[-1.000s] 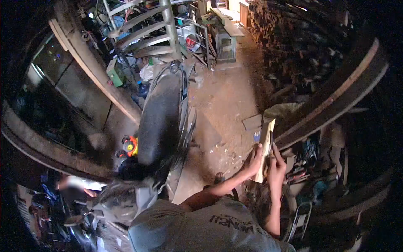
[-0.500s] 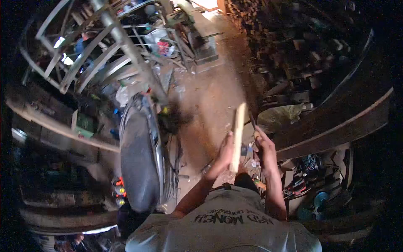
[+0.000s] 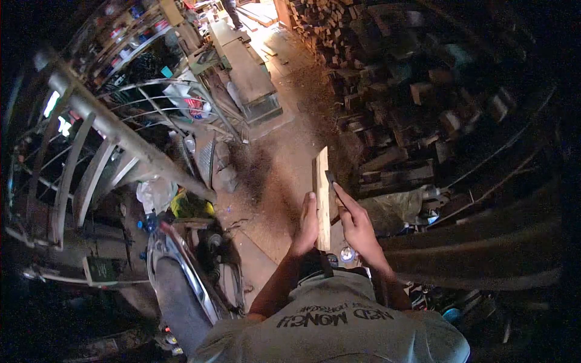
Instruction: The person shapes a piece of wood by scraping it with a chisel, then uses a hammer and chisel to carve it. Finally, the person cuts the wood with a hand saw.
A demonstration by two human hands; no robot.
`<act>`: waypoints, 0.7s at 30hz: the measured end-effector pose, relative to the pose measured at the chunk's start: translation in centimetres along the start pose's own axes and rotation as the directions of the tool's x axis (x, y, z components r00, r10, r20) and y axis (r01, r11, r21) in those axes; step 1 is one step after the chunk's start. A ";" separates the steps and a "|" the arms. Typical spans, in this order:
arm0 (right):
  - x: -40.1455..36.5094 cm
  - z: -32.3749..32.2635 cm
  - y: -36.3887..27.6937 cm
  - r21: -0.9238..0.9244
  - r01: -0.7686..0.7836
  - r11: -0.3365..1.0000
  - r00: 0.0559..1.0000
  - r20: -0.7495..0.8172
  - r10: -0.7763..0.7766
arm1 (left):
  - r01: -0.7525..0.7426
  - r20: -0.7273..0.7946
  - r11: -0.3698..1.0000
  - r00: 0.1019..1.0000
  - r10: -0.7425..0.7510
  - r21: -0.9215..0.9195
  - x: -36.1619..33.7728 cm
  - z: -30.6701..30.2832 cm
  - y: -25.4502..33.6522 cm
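Observation:
A pale strip of wood (image 3: 324, 209) stands lengthwise in front of my body, its far end pointing away from me. My left hand (image 3: 307, 227) is closed around its left side, thumb stretched along it. On the other side, my right hand (image 3: 358, 228) grips a slim dark-bladed tool (image 3: 330, 176), index finger laid along it. The tip of that blade overlaps the wood's right edge. Its handle is hidden in my palm, so I cannot tell its exact kind.
A motorbike seat (image 3: 180, 296) is close on my left, below a curved metal frame (image 3: 124, 142). Stacked wood blocks (image 3: 387, 103) fill the right side. Ahead runs a dusty floor (image 3: 284, 181) past a long box (image 3: 248, 75); a person's legs (image 3: 231, 13) show at the far end.
My view has swung to the right, bringing more of the far aisle into sight. The blade has come closer to the wood, and both hands keep their hold.

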State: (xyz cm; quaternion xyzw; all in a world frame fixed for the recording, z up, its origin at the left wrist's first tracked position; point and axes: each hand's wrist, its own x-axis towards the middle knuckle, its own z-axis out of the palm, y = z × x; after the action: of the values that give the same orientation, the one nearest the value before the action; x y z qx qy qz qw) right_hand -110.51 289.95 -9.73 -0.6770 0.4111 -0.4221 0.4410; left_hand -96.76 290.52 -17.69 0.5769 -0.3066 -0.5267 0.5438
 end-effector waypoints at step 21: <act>48.6 4.6 9.8 -0.241 -0.060 0.969 0.995 -0.096 0.037 | -0.201 0.101 0.978 0.976 0.194 0.060 47.2 0.3 17.9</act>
State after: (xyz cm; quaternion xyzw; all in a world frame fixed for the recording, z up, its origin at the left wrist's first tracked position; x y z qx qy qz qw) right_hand -93.13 243.26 -9.99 -0.6959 0.4958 -0.3878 0.3457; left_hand -81.02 242.76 -13.60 0.5367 -0.4062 -0.4857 0.5578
